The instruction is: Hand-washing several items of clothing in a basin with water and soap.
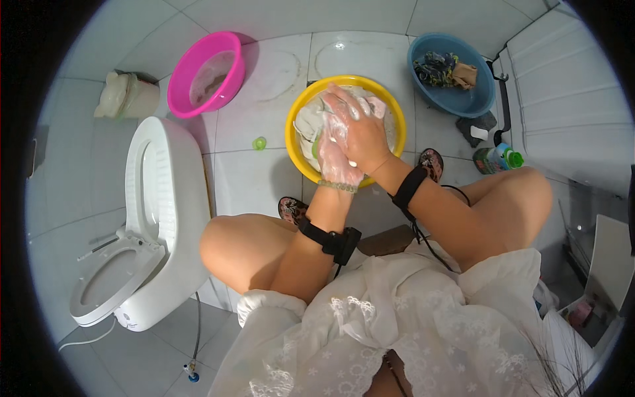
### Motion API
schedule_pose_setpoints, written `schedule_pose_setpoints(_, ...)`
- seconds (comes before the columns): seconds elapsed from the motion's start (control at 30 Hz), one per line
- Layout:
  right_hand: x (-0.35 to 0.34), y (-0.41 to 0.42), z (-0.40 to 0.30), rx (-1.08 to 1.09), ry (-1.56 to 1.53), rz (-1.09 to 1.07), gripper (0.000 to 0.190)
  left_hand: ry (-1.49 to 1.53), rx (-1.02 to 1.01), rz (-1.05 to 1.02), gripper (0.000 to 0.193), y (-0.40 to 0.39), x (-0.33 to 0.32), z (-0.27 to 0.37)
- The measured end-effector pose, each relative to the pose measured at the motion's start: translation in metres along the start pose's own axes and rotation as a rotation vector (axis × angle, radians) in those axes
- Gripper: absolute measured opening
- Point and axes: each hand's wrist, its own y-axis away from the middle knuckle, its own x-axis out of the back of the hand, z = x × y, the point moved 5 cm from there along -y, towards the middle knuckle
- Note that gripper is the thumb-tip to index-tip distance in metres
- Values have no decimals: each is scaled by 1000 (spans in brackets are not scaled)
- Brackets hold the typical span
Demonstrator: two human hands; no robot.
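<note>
A yellow plastic basin (397, 104) stands on the tiled floor in front of me, with pale wet cloth (308, 121) and cloudy water in it. Over the basin, my left hand (337, 154) and my right hand (362, 134) are pressed together, both coated in suds. My right hand lies across the left one, its fingers spread. Beneath the left hand, a bit of something green (315, 148) shows at its edge. Small white bits lie between the hands. What either palm holds is hidden.
A pink basin (235, 84) with sudsy water stands at the upper left, a blue basin (446, 101) with dark and tan cloth at the upper right. A green cap (259, 143), a green-capped bottle (491, 159), a white toilet (186, 198) and a lidded bin (141, 99) are around me.
</note>
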Motion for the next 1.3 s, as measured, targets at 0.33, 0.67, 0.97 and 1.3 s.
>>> schedule_pose_setpoints(0.33,21,-4,75,-481,-561,259,22,82,92,83,39,-9,1,18)
schedule_pose_setpoints(0.67,17,12,57,-669,-998,-63,22,16,47,-13,38,-13,10,24)
schedule_pose_setpoints(0.97,28,15,29,-378,-700,-183,38,-56,-26,-44,49,-7,-6,25)
schedule_pose_setpoints(1.3,61,2,63,-685,-740,-209,27,157,48,-133,45,2,4,46)
